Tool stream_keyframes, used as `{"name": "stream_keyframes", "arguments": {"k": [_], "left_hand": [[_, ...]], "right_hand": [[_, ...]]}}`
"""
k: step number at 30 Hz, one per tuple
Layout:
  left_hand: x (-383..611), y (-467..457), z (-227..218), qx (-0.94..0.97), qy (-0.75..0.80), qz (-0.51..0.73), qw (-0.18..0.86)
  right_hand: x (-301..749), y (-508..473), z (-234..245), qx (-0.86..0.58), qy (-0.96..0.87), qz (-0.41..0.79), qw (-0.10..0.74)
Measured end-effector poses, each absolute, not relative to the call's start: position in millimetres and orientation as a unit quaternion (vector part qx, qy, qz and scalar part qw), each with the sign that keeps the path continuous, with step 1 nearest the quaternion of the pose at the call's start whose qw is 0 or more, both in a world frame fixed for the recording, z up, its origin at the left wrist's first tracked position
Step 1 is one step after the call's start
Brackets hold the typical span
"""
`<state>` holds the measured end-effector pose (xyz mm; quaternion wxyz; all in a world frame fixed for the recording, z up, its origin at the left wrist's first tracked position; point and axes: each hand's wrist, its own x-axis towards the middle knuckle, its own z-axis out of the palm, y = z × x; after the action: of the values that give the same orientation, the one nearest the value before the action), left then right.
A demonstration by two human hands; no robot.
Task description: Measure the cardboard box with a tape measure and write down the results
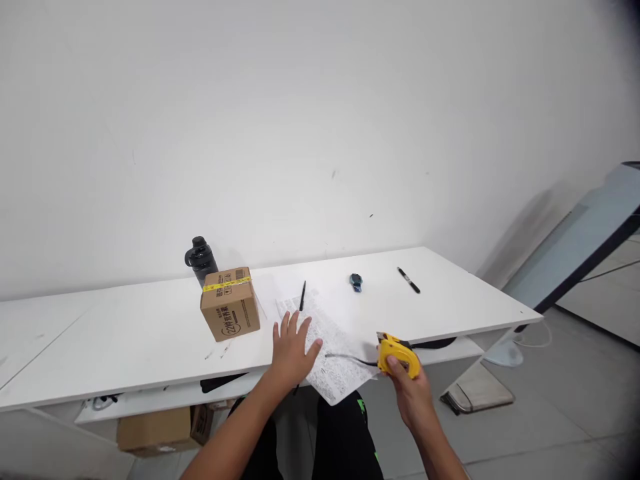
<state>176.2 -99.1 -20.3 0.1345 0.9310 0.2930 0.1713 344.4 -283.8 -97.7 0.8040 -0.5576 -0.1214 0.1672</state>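
Note:
My left hand [293,352] lies with its fingers spread at the left side of a sheet of paper [336,379] covered in dense print or writing. The paper's lower corner hangs past the desk's front edge. A yellow tape measure [399,355] is gripped in my right hand [415,397], just right of the paper. From it a dark cord or strap [353,359] trails left across the sheet. Beyond my left fingertips, a black pen [303,295] rests near the paper's top edge.
On the white desk [150,340], a cardboard box [231,313] stands at left, with a black bottle [201,259] behind it. A wristwatch [355,283] and another pen [409,280] lie to the right. Another cardboard box [155,432] sits underneath. A leaning panel [595,233] stands at far right.

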Motion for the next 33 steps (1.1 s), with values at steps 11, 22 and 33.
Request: {"name": "stream_keyframes", "arguments": {"k": [11, 22, 33], "left_hand": [[158, -25, -35, 0.935, 0.331, 0.027, 0.123], [173, -105, -2, 0.839, 0.166, 0.091, 0.511], [223, -25, -13, 0.639, 0.206, 0.232, 0.704]], "right_hand": [[329, -331, -153, -0.537, -0.066, 0.286, 0.791], [303, -265, -84, -0.584, -0.197, 0.287, 0.733], [367, -156, -43, -0.660, -0.382, 0.165, 0.625]]}}
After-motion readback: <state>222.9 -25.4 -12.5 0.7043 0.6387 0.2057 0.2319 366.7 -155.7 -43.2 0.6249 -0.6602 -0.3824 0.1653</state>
